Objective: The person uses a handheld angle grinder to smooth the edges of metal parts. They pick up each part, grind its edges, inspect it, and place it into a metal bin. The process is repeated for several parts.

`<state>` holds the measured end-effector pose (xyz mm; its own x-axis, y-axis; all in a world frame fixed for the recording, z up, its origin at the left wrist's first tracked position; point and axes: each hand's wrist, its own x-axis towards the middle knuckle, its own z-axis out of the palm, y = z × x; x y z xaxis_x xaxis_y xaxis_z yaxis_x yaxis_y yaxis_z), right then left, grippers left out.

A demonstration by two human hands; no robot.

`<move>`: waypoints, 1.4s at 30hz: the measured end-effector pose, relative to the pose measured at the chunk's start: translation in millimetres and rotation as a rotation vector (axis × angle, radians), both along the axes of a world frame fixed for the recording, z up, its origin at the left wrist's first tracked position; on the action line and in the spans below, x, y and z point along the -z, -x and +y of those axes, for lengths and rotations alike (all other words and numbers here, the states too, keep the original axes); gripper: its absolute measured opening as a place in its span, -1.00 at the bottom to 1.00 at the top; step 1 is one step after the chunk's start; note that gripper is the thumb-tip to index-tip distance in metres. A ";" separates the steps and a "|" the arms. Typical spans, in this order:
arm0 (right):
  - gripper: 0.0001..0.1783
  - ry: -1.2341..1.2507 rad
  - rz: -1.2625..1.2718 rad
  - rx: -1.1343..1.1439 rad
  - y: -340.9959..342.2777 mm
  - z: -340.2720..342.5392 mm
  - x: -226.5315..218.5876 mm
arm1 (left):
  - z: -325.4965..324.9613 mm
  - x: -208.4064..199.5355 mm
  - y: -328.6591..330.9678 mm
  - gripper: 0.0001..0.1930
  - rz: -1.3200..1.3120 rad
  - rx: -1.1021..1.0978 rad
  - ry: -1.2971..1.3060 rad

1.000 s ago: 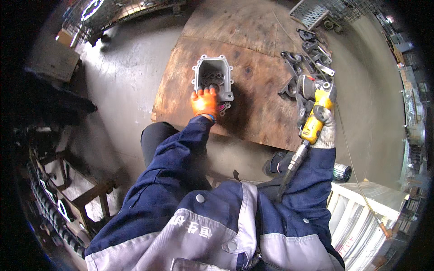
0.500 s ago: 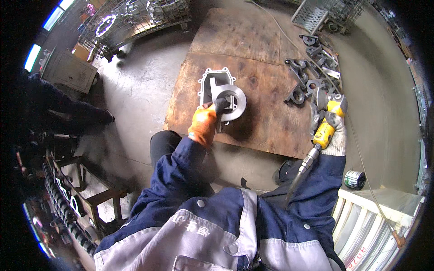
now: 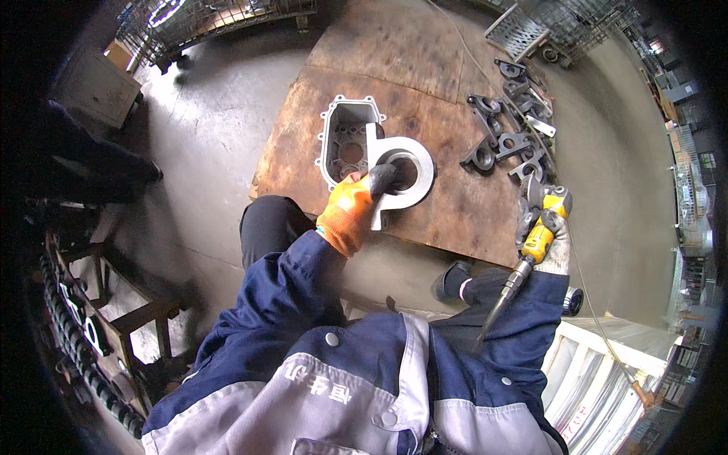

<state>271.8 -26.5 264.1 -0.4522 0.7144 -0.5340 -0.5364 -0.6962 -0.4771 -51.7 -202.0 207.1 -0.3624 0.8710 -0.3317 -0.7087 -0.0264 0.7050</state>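
My left hand point(image 3: 350, 211), in an orange glove with dark fingertips, grips a light grey metal bracket with a large ring point(image 3: 424, 176) and a flat straight base. Its fingers reach over the base into the ring's hole. Behind the bracket an open grey metal housing point(image 3: 327, 140) with bolt lugs round its rim rests on the wooden board, partly covered. Off to the right, my right hand point(image 3: 558, 241), in a whitish and grey glove, is closed round a yellow power grinder point(image 3: 538, 243). A metal coupling and hose point(image 3: 514, 282) run from the grinder back toward my body.
Several dark metal brackets point(image 3: 509, 144) lie along the right side of the wooden board point(image 3: 455, 205). Wire cages point(image 3: 523, 34) stand at the far side. A white slatted crate point(image 3: 599, 379) is at lower right, a metal-and-wood rack point(image 3: 114, 326) at left. A person's dark-clothed leg point(image 3: 114, 163) shows at left.
The bracket has moved slightly right and turned its ring face more toward me, uncovering more of the housing's inside. The right hand still holds the grinder. The whole view has shifted a little.
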 end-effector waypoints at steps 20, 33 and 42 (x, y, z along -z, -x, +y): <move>-0.54 -0.019 -0.082 -0.100 8.6 3.5 0.3 | 14.0 -69.9 -38.6 -0.28 -0.298 0.117 -0.447; -0.56 0.081 -0.153 -0.128 15.9 6.0 2.3 | 10.6 -32.6 -30.1 -0.19 -0.616 0.473 -0.701; -0.65 -0.062 -0.188 -0.150 30.7 -5.5 46.3 | 5.5 -40.1 -33.3 -0.32 -0.577 0.396 -0.513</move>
<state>241.0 -32.0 217.8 -0.4526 0.6810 -0.5757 -0.3272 -0.7274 -0.6031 -18.4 -196.5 247.2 0.1031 0.9898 0.0978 -0.9762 0.0818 0.2011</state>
